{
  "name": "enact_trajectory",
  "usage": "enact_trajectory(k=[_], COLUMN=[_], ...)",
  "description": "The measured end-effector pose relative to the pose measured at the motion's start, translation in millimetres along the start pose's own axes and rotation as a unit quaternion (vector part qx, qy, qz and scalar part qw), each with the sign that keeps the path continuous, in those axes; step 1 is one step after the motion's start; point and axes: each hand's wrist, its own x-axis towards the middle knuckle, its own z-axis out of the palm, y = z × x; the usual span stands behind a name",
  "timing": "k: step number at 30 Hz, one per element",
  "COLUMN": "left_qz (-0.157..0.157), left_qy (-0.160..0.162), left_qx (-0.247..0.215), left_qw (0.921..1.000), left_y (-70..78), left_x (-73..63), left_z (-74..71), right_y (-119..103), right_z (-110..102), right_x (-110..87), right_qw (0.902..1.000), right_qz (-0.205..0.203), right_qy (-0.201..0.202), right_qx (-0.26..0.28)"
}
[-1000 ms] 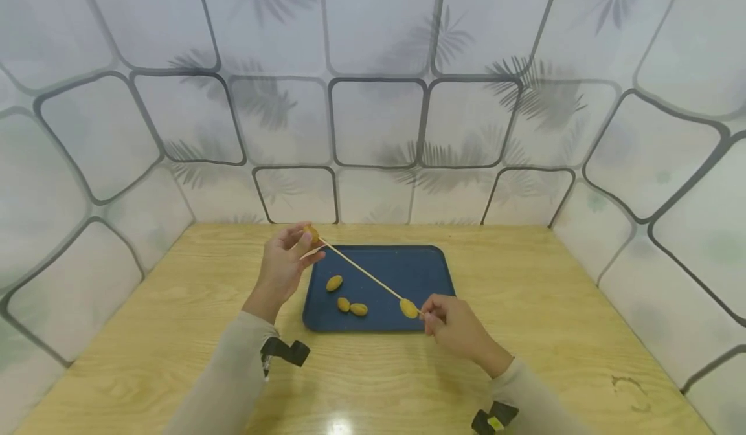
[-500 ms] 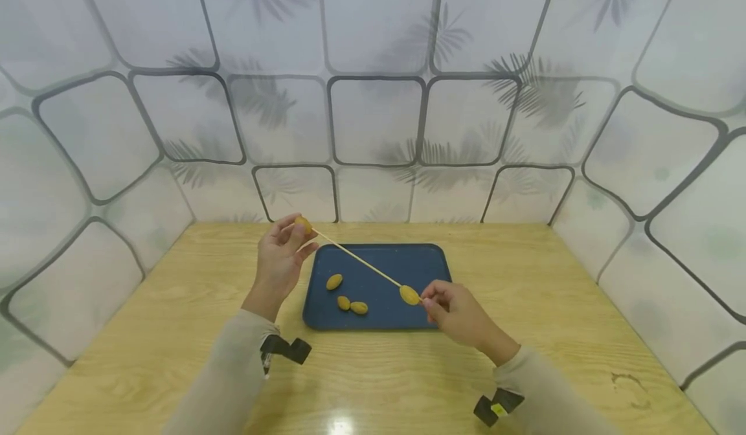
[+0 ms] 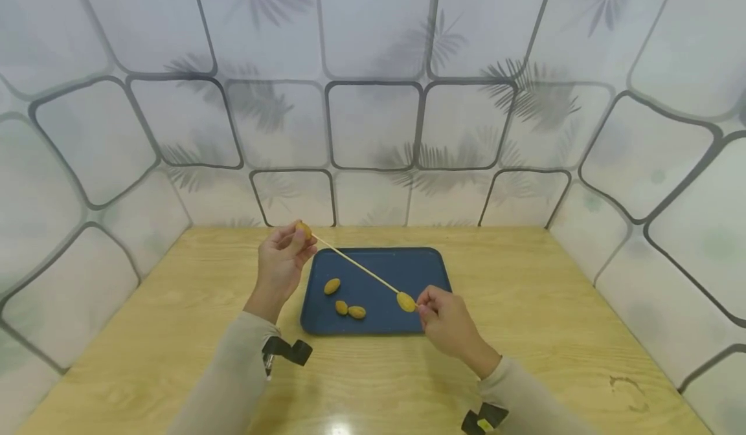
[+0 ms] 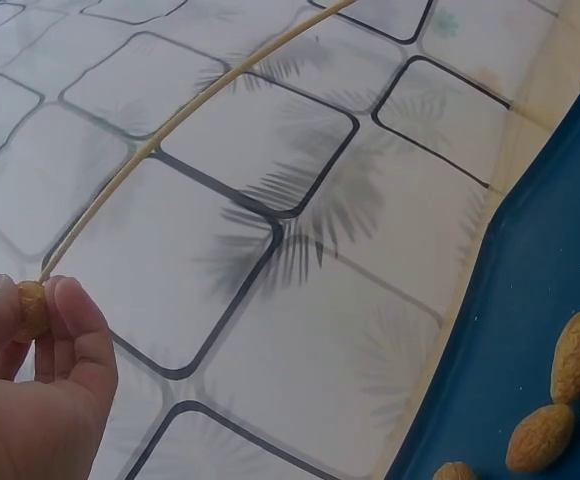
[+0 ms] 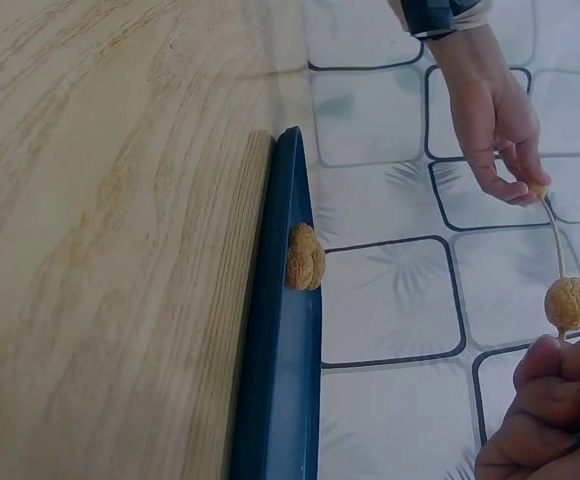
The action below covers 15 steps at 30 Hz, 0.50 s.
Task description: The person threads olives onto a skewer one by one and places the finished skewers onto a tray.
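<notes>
A thin wooden skewer [image 3: 358, 266] slants over the tray between both hands, bowed slightly in the left wrist view. At its upper left end, the thumb and fingers of my left hand [image 3: 280, 263] pinch a yellow-brown, wrinkled oval fruit [image 4: 34, 309], which looks like a dried date. The fingers hide part of that fruit, so whether the skewer's tip is inside it I cannot tell. Lower down, a second date-like fruit [image 3: 406, 301] is threaded on the skewer. Just beyond it, my right hand [image 3: 454, 328] pinches the skewer's short end between thumb and fingers.
The blue rectangular tray [image 3: 384, 322] lies on a wood-grain table [image 3: 524, 292]. Several loose fruits rest on its left half: one alone [image 3: 332, 286] and two touching, a smaller one [image 3: 341, 307] beside a longer one [image 3: 357, 312]. Patterned walls [image 3: 373, 124] enclose the table's back and sides.
My left hand has shifted slightly left with its fruit. The right hand rose a little, then dipped partway back. Both grips stay the same, and the loose fruits lie unmoved on the tray.
</notes>
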Motion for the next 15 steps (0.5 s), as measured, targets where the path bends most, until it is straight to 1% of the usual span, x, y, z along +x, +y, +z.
enact_trajectory(k=[3,8,12,15], left_qz=[0.001,-0.01,-0.014,-0.012], left_qy=[-0.005,-0.003,-0.004,-0.008], left_qx=[0.008,0.037,0.051,0.055], left_qw=[1.0,0.9993,0.9986,0.9984], left_y=[-0.1,1.0,2.6,4.0], left_x=[-0.2,-3.5,-4.8,-4.1], left_z=[0.5,-1.5,-3.9,-4.4], right_y=[0.8,0.9,0.9,1.0], right_z=[1.3,4.4,4.3,1.9], right_x=[-0.5,-4.1,-5.0,-3.7], right_qw=[0.9999,0.9997,0.9999,0.9999], right_qz=[0.011,0.023,0.011,-0.001], right_qy=[0.007,0.006,0.003,-0.011], right_qx=[-0.002,-0.002,-0.002,-0.006])
